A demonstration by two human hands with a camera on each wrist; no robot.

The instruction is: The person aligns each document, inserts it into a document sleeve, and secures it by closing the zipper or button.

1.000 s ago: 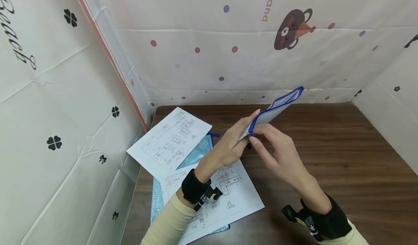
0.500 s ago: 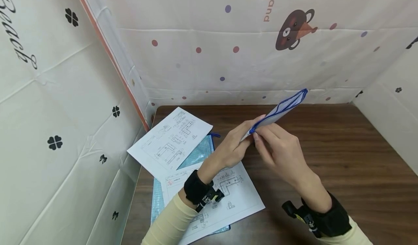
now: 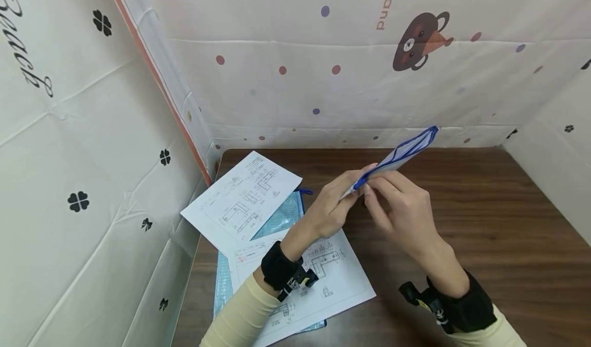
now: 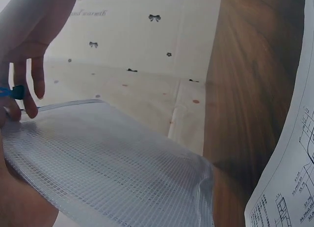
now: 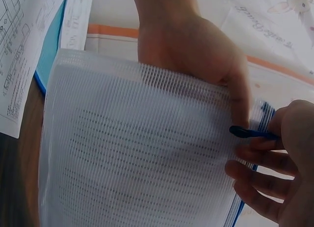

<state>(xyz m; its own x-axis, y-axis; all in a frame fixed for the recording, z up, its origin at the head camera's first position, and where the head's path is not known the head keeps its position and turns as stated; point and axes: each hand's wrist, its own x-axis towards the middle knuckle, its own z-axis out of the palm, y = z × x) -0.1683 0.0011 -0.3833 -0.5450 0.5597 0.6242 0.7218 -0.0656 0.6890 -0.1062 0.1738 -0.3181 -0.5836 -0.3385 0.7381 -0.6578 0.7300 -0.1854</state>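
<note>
The left hand [image 3: 333, 209] grips a mesh pouch [image 3: 398, 155] above the surface while the right hand [image 3: 398, 211] pinches its blue zipper tab [image 5: 248, 133]; the zip-pulling step seems underway, needing a steady slide along the edge.

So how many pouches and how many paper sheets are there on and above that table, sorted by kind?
Mesh zip pouches: 2, the white one with blue trim held in the air by the left hand and right hand, and the teal one lying under the papers.
Printed drawing sheets: 2, the far sheet and the near sheet.
Total: 4.
</note>
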